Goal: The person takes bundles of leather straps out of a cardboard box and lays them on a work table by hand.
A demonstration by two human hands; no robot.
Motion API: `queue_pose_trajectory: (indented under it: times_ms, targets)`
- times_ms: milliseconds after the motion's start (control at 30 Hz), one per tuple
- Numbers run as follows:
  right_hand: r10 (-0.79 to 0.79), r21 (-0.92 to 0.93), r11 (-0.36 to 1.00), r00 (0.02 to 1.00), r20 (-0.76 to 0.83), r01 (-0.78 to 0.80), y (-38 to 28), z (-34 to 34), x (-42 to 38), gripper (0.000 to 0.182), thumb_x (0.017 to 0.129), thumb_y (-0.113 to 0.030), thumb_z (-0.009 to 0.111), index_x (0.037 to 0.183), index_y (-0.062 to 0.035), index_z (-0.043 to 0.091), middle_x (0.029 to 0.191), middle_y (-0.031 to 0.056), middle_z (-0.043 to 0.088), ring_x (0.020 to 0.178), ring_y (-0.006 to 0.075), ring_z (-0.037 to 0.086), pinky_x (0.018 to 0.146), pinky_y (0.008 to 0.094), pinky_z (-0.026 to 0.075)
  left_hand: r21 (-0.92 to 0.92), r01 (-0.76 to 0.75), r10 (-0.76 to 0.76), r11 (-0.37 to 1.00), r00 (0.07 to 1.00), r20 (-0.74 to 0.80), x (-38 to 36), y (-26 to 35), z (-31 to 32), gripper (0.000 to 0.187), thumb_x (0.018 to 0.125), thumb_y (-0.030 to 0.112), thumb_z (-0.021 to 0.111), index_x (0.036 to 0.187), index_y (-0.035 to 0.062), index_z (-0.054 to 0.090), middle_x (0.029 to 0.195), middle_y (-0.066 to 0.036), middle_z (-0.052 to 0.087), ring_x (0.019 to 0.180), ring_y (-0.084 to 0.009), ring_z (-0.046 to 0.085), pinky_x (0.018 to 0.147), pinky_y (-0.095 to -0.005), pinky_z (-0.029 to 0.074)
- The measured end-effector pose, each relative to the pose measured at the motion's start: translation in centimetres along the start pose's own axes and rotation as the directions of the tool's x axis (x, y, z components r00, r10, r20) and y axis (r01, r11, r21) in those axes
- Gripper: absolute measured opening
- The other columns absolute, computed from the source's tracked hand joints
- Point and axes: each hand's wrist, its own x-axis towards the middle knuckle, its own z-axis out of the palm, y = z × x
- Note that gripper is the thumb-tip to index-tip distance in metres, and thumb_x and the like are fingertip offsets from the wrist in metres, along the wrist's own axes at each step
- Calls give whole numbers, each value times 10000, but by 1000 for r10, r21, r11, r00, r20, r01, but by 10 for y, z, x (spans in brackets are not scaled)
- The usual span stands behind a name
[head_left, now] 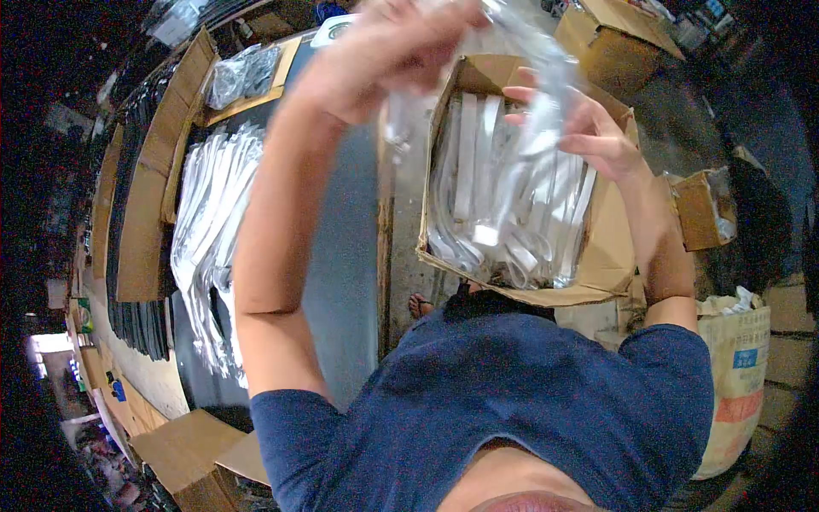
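Note:
My left hand [397, 64], smeared by motion, is raised at the top of the view. Its fingers are closed on the upper end of a clear plastic bag [553, 85], which hangs down over an open cardboard box [610, 273]. Whether the bag has anything inside is blurred. My right hand [601, 132] is beside the bag above the box's right side, its fingers spread and partly behind the plastic. Inside the box lie several long white strips [465, 158] in clear plastic, some of them curled at the near end.
Left of the box is a dark tabletop [341, 256] with a pile of white strips [209, 213]. Black strips [141, 316] stand beside a long cardboard carton [158, 196]. A printed sack [734, 375] stands at right; another cardboard box [614, 43] is behind.

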Motion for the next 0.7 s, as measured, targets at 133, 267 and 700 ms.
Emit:
queue_pose_trajectory:
  times_ms: [133,267,700]
  targets:
    - [-48,43,998,999,9,47,-5,9,7,755,679,-127,627,1332,-18,263,1304,147,384,1135,254,457,972,334,320,-401,-152,319,903,863,391,-7,61,-91,550,839,528,445,1085,44,532,919,-105,562,706,-111,538,534,-235,440]
    - [-32,53,998,999,-5,33,-5,12,11,764,678,-166,620,1328,0,255,1301,162,382,1131,262,458,967,342,328,-117,-266,267,957,964,-11,-72,133,-126,509,840,493,463,1053,37,540,903,-100,570,669,-100,530,509,-218,435]
    - [125,-66,989,988,-91,-131,7,5,13,732,720,-216,622,1325,0,269,1246,164,428,1061,247,499,910,330,375,265,2,128,964,871,-475,-196,227,-198,381,842,379,522,949,16,568,850,-83,596,547,-63,504,427,-165,418]
